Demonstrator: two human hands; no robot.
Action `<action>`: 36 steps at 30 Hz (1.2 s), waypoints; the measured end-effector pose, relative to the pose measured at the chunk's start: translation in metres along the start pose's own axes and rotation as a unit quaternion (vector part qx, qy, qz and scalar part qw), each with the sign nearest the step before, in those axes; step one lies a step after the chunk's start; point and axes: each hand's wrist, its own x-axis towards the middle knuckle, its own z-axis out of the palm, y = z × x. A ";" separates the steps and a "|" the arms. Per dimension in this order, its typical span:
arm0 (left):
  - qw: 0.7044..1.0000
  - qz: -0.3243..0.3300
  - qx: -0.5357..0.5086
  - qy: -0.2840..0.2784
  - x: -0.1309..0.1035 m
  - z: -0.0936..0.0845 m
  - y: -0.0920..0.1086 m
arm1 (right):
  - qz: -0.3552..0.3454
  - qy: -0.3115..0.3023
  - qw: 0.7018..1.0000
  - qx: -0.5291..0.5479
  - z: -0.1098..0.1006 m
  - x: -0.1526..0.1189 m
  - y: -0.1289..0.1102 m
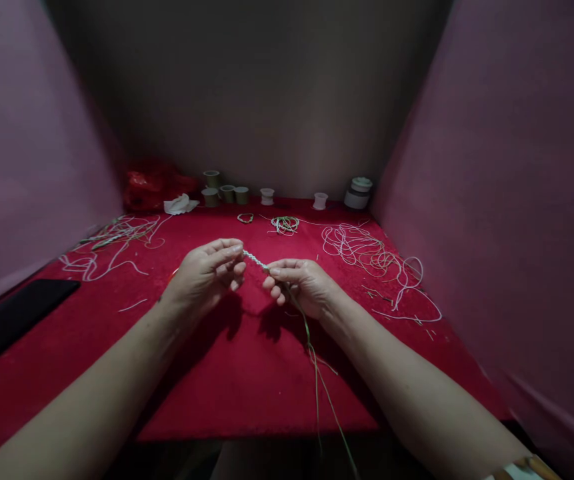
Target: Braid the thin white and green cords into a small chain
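Finding room under my fingers (227, 255), I see red cloth (237, 387), its near edge toward me, and tangled cord (361, 249) well apart to their right. Between these fingers runs the braided cord (255, 259): my left hand (207, 270) pinches it, and my right hand (307, 285) pinches it too, with green strands (309, 340) hanging below.

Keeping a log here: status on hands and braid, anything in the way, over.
Left hand: pinching braid. Right hand: pinching it farther along, green strands trailing. Cord tangle rightward, apart from both hands.
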 end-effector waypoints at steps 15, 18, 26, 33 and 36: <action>0.994 -0.029 0.050 -0.097 0.004 -0.005 -0.014 | -0.006 -0.015 0.999 -0.046 0.005 -0.001 0.004; 0.991 -0.027 0.072 -0.109 0.004 -0.007 -0.015 | -0.001 0.018 0.997 -0.070 0.008 -0.003 0.003; 0.978 0.009 0.197 -0.064 -0.007 0.005 -0.020 | -0.130 0.111 0.953 -0.250 0.019 -0.005 0.014; 0.986 -0.037 0.097 -0.129 0.000 -0.001 -0.018 | -0.083 0.101 0.977 -0.172 0.021 -0.006 0.011; 0.982 -0.035 0.112 -0.146 0.001 -0.005 -0.016 | -0.073 0.092 0.980 -0.159 0.019 -0.007 0.010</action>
